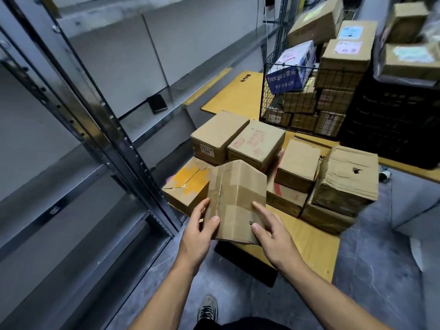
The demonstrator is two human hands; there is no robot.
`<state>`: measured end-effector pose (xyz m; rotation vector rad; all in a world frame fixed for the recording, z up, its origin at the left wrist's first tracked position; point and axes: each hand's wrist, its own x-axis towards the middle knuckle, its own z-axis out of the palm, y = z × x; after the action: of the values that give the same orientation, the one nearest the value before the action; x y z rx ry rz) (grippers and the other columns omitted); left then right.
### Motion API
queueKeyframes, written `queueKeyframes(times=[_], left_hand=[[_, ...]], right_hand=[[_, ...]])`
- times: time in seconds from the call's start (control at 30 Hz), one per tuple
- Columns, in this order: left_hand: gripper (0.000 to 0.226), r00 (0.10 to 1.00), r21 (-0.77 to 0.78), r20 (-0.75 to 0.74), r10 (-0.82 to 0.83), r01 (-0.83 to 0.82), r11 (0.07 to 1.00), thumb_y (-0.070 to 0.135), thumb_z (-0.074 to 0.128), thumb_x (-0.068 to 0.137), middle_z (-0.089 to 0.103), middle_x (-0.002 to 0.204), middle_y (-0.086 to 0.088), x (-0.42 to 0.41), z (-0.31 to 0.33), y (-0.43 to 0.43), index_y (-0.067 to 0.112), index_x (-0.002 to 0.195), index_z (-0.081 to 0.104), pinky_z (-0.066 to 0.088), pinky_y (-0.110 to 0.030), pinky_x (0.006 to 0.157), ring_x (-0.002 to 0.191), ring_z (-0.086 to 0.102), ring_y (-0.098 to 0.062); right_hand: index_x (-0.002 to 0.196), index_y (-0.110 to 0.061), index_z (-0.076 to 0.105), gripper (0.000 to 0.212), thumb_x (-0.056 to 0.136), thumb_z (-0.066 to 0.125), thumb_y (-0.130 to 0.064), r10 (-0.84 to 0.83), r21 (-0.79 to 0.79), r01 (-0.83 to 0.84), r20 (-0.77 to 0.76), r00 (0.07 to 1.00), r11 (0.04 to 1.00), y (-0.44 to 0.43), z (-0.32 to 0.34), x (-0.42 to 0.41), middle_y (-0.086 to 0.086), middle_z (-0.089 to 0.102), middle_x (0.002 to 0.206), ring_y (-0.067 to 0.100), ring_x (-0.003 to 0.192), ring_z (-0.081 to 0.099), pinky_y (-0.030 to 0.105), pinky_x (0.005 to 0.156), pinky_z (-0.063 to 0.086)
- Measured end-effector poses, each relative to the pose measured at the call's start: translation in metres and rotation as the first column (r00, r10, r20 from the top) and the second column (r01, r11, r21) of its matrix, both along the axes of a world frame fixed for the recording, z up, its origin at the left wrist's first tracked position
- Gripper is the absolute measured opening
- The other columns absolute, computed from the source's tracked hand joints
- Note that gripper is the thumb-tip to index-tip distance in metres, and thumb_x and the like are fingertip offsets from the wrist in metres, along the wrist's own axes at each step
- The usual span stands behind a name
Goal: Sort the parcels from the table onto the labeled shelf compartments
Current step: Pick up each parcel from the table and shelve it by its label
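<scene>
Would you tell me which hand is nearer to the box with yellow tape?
Left. The left hand sits right beside the yellow-taped box, holding the parcel; the right hand holds the parcel's opposite side.

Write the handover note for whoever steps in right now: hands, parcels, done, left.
Hands: left hand and right hand both have a grip on the taped parcel, held in front of the pile.
Things: the other parcels sit stacked on the table; more fill the wire basket.
Done: no parcel shows on the shelf in view.
Left: shelve this one, then the rest.
</scene>
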<state>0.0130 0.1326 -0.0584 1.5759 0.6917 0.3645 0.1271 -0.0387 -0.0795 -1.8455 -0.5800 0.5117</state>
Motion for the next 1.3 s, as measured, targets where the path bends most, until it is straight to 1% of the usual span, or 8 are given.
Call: queueKeyframes(times=[0.17,0.3,0.53,0.8,0.9,1.0,1.17,1.3], left_hand=[[0.056,0.997,0.379,-0.073,0.004,0.024,0.925,0.05,0.06,0.084,0.046,0.126,0.033,-0.013,0.006,-0.011,0.056,0.135,0.039,0.038,-0.01,0.089,0.116,0.044,0.017],[0.059,0.999,0.476,-0.046,0.006,0.017,0.879,0.049,0.06,0.085,0.047,0.13,0.023,-0.017,0.007,-0.023,0.047,0.141,0.041,0.041,-0.012,0.092,0.121,0.046,0.007],[0.05,0.996,0.318,0.092,-0.017,-0.013,0.948,0.044,0.058,0.089,0.058,0.133,0.016,-0.017,0.013,-0.019,0.049,0.137,0.046,0.048,-0.018,0.092,0.121,0.055,-0.001],[0.052,0.995,0.153,0.074,0.072,-0.083,0.985,0.044,0.061,0.083,0.049,0.134,0.016,-0.017,0.002,-0.015,0.045,0.133,0.046,0.047,-0.009,0.086,0.117,0.052,0.01],[0.061,0.997,0.115,0.068,0.023,-0.031,0.993,0.059,0.062,0.081,0.054,0.138,0.013,-0.02,-0.005,-0.013,0.05,0.138,0.045,0.052,-0.035,0.098,0.122,0.055,-0.002],[0.061,0.998,0.151,0.066,0.025,-0.034,0.988,0.06,0.062,0.08,0.056,0.137,0.016,-0.022,-0.002,-0.014,0.053,0.138,0.043,0.049,-0.043,0.101,0.124,0.055,-0.006],[0.06,0.997,0.284,0.064,0.049,-0.066,0.957,0.058,0.06,0.079,0.052,0.134,0.025,-0.024,0.005,-0.016,0.055,0.136,0.042,0.047,-0.029,0.097,0.123,0.051,0.002],[0.056,0.998,0.364,0.036,0.047,-0.057,0.93,0.056,0.06,0.08,0.047,0.126,0.035,-0.024,0.007,-0.016,0.06,0.133,0.041,0.045,-0.02,0.093,0.122,0.048,0.007]], right_hand=[[0.142,-0.035,0.052,0.049,0.094,0.062,-0.042,-0.059,-0.043,0.059,0.0,0.998,0.997,-0.002,0.012,-0.006,-0.013,0.044,0.139,0.002,0.132,0.042,0.0,0.096,0.027],[0.149,-0.04,0.039,0.083,0.078,0.062,-0.076,-0.041,0.002,0.041,-0.108,0.993,0.999,0.003,0.01,-0.017,-0.011,0.05,0.145,0.004,0.131,0.049,0.034,0.11,0.044],[0.134,-0.039,0.052,0.049,0.09,0.07,-0.03,-0.066,0.288,0.138,-0.244,0.967,0.948,0.003,0.023,-0.013,-0.02,0.068,0.124,0.005,0.117,0.064,0.041,0.104,0.051],[0.134,-0.025,0.055,0.051,0.088,0.076,-0.031,-0.018,0.388,0.232,-0.481,0.877,0.892,0.004,0.017,-0.016,0.004,0.07,0.126,0.025,0.117,0.065,0.051,0.096,0.053],[0.134,-0.022,0.053,0.047,0.088,0.062,-0.023,0.027,0.416,0.233,-0.533,0.846,0.879,0.003,0.021,-0.016,0.007,0.07,0.125,0.024,0.113,0.067,0.048,0.091,0.053],[0.137,-0.025,0.052,0.043,0.095,0.063,-0.026,0.056,0.423,0.193,-0.511,0.858,0.885,0.002,0.022,-0.017,0.002,0.069,0.127,0.024,0.121,0.063,0.049,0.1,0.05],[0.134,-0.055,0.044,0.051,0.101,0.057,-0.019,-0.089,0.284,0.162,-0.254,0.963,0.945,-0.001,0.021,-0.015,-0.005,0.056,0.129,0.009,0.11,0.064,0.03,0.089,0.053],[0.125,-0.056,0.052,0.046,0.101,0.055,-0.017,-0.139,0.157,0.143,-0.038,0.99,0.977,-0.002,0.024,-0.013,-0.015,0.048,0.127,-0.006,0.112,0.054,0.026,0.102,0.046]])
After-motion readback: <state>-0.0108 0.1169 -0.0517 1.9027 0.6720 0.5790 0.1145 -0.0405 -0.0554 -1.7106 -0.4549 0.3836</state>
